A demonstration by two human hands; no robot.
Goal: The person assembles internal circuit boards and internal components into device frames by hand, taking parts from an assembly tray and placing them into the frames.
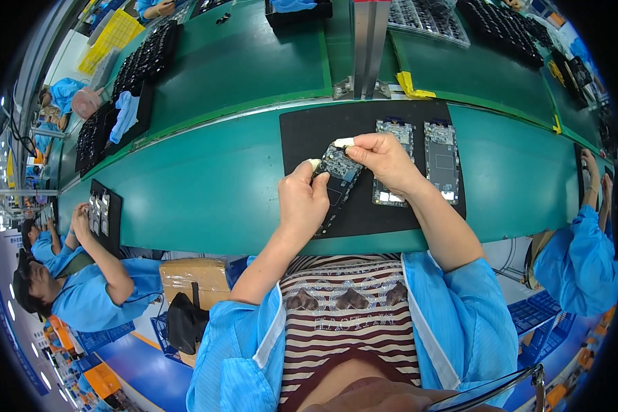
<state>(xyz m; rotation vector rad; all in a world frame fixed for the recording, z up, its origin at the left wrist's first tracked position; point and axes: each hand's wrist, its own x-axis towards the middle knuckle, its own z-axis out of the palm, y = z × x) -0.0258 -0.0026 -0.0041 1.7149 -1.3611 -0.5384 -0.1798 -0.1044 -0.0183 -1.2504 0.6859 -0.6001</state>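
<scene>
The left hand (302,199) has its grip closed on a dark rectangular circuit board (340,178) by the side; the right hand (384,161) pinches its top end, over a flat black mat (297,137). Light, steady edge pressure probably protects small components.

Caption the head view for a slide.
Left hand holds a slanted circuit board over a black mat, right hand pinching its upper end; two more boards lie at right.
</scene>
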